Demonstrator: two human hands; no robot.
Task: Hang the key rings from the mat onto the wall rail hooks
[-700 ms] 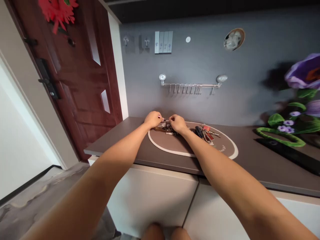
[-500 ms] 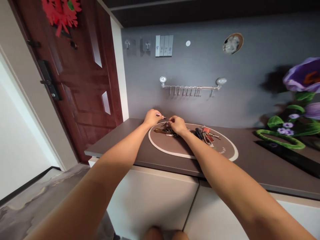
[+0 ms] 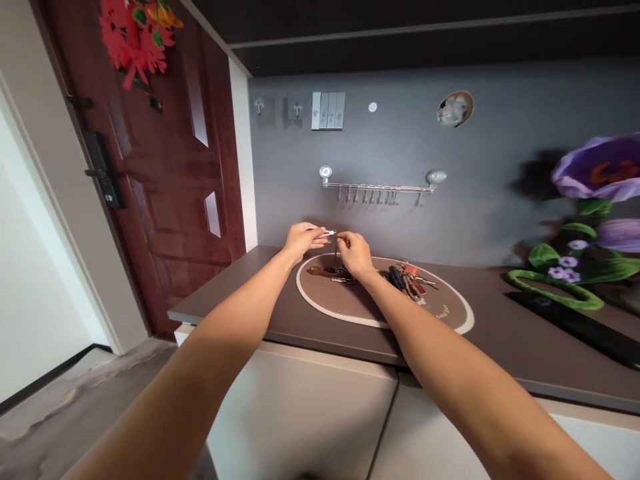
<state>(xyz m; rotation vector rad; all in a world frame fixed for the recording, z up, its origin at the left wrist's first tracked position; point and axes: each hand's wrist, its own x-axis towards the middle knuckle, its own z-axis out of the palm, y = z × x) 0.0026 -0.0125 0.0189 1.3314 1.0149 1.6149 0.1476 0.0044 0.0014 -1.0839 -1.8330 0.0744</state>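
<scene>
Left hand: the left hand [image 3: 301, 239] was closed in a pinch, thumb and fingertips clamped on a small pink piece [image 3: 323, 233] held level, clear above the mat.
Right hand: the right hand [image 3: 354, 254] had its fingers drawn together at the pale tip of that piece; I couldn't tell whether it gripped the tip or the thin dark strand hanging below it.
Keys: the bunch of keys [image 3: 336, 272] lay on the mat just under both hands, at its left end.
Change: half a second before, both hands sat low, almost on the bunch. Now they had lifted off it, the left one highest, and the keys showed plainly beneath.
Second bunch: another cluster of keys [image 3: 407, 277] with a red tag lay to the right, near the right wrist, where it had been.
Mat: a brown oval mat [image 3: 360, 308] with a pale rim carried both bunches.
Surface: a dark brown countertop [image 3: 250, 293] over a white cabinet [image 3: 300, 407].
Wall: grey, with a chrome hook rail [image 3: 380, 189] and a row of switches [image 3: 328, 110] above it.
Room: a red-brown door [image 3: 165, 167] with a red ornament [image 3: 131, 37] stood to the left, and purple flowers [image 3: 597, 170] to the right.
</scene>
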